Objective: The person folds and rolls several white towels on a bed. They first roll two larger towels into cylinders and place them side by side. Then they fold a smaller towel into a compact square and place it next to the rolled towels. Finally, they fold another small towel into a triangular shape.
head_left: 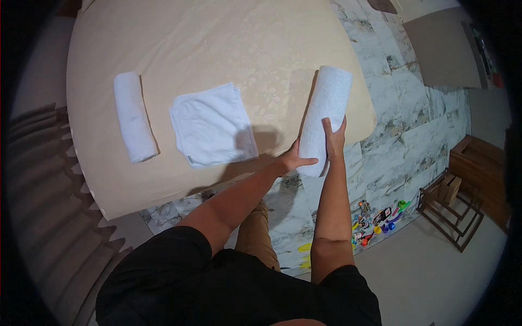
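Observation:
A thick rolled white towel (329, 89) lies at the right side of the bed, its near end at the mattress edge. My left hand (294, 158) grips the roll's near end from the left, thumb across the top. Along its right side my right hand (334, 140) is wrapped, with the thumb on top and the other fingers partly hidden. Left of the roll, a flat folded white cloth (212, 126) rests on the bed, partly under my shadow. Farther left is a second, thinner rolled white towel (133, 117).
The bed (206, 43) has a cream sheet with a pale leaf pattern. Brown curtains (43, 179) hang at the left. On the marble-look floor (405, 108) at the right lie several colourful small toys (380, 220), close to a brown wooden frame (454, 209).

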A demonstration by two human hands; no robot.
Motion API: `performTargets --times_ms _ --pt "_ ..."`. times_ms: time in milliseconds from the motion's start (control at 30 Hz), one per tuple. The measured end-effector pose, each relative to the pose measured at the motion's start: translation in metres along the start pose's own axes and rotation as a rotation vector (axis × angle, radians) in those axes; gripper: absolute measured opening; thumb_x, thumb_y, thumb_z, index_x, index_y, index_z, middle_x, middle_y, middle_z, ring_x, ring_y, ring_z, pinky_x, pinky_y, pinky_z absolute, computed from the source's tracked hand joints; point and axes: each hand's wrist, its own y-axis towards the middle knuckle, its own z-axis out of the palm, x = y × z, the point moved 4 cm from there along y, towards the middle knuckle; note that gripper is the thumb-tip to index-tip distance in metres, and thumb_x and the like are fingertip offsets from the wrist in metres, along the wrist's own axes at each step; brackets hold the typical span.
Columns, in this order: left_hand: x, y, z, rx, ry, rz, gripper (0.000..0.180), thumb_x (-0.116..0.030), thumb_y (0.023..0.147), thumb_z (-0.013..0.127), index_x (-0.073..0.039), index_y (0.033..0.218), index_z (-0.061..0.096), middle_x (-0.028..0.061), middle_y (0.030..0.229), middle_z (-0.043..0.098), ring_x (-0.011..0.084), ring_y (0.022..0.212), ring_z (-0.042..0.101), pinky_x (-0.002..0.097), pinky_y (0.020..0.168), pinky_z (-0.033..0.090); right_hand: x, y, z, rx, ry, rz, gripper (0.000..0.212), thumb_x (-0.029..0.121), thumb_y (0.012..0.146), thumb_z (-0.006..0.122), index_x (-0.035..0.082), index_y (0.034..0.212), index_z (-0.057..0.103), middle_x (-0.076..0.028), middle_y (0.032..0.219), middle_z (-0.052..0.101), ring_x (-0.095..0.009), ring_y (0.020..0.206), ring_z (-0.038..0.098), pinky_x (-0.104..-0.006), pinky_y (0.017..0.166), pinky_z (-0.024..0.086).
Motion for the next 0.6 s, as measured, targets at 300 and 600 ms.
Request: performTargets --times_ms 300,600 --pt "0.001 -0.044 -0.014 0.131 -0.778 -0.267 0.078 -0.044 0.087 0.065 -0.004 0.144 0.029 0.0098 0.141 0.043 0.0242 0.128 0.042 0.0400 0.109 0.032 0.023 -0.010 0.031 0.295 0.563 0.484 0.066 0.035 0.082 0.069 -0.003 0.130 0.045 -0.017 0.117 0.059 -0.030 0.105 0.060 -0.0418 0.090 0.050" --pt "-0.091 -0.193 -0.166 -0.230 -0.126 -0.136 0.055 -0.041 0.097 0.049 -0.002 0.136 0.041 0.0097 0.123 0.053 0.0202 0.111 0.050 0.0373 0.098 0.040 0.109 -0.072 0.209 0.663 0.664 0.417 0.066 0.042 0.083 0.066 -0.002 0.128 0.048 -0.017 0.119 0.060 -0.028 0.107 0.058 -0.0402 0.094 0.047"
